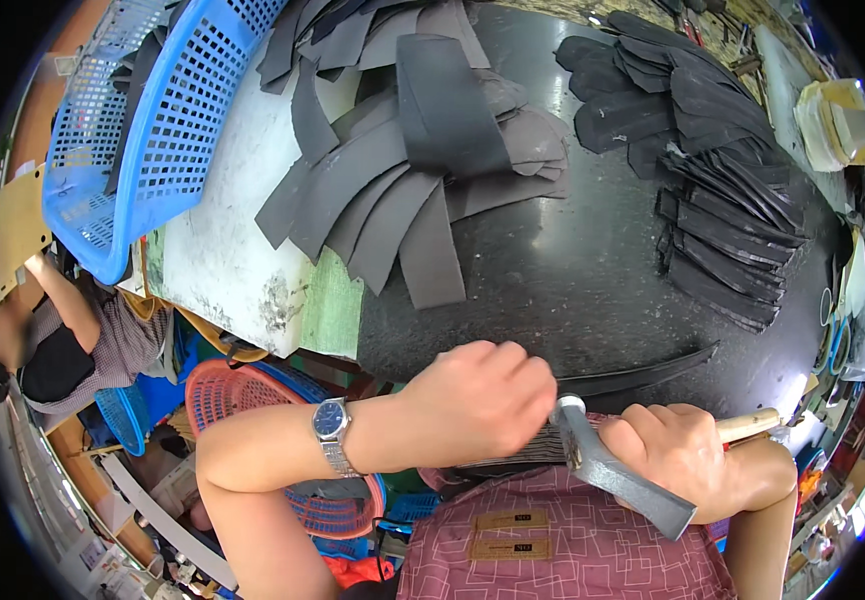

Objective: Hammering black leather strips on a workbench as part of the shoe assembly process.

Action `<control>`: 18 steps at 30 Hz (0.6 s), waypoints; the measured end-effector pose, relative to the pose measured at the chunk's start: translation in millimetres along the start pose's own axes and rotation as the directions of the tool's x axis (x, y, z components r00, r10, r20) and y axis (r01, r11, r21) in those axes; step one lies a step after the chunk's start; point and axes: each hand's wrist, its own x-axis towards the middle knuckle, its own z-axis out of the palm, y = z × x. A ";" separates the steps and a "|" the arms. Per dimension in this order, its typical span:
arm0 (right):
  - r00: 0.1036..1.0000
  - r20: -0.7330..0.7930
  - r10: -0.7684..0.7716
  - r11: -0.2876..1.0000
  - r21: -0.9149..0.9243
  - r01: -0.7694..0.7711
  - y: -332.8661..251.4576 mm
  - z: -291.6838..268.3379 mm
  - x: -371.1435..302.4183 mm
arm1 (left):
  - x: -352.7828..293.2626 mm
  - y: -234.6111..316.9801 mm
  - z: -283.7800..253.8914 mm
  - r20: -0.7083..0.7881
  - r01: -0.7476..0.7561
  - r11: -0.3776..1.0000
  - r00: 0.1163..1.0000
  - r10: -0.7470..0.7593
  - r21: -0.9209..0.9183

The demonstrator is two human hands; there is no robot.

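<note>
My right hand (668, 455) is wrapped round a hammer (618, 475) with a grey metal head and a pale wooden handle, held over my lap at the table's near edge. Close to its left, my left hand (498, 395) is closed in a fist, knuckles up. A narrow black strip (643, 376), leather-like, runs out from under that fist to the right along the tabletop. The fingertips of the left hand are hidden beneath it. Beyond lie overlapping dark grey flat pieces (363, 210), with one wider black piece (448, 110) on top.
At the right, folded black pieces (728, 240) lie in a row below a pile of rounded black pieces (663, 85). A blue plastic basket (188, 110) stands on the left. Beneath the table edge is a red basket (228, 390). Another person (93, 330) sits at far left.
</note>
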 end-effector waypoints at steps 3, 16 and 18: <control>0.999 0.027 -0.020 1.000 -0.017 0.020 -1.0 -3.5 1.9 | 10.2 -6.5 -3.0 0.131 -0.330 0.919 0.942 0.308 0.215; 0.999 -0.037 -0.018 0.996 0.087 0.021 10.7 -14.3 0.9 | -7.6 -11.5 8.1 -0.054 -0.314 0.945 0.946 0.320 0.086; 0.997 -0.076 0.002 1.000 0.019 -0.001 7.0 -17.5 2.4 | -8.6 -11.3 9.4 -0.072 -0.312 0.946 0.945 0.318 0.083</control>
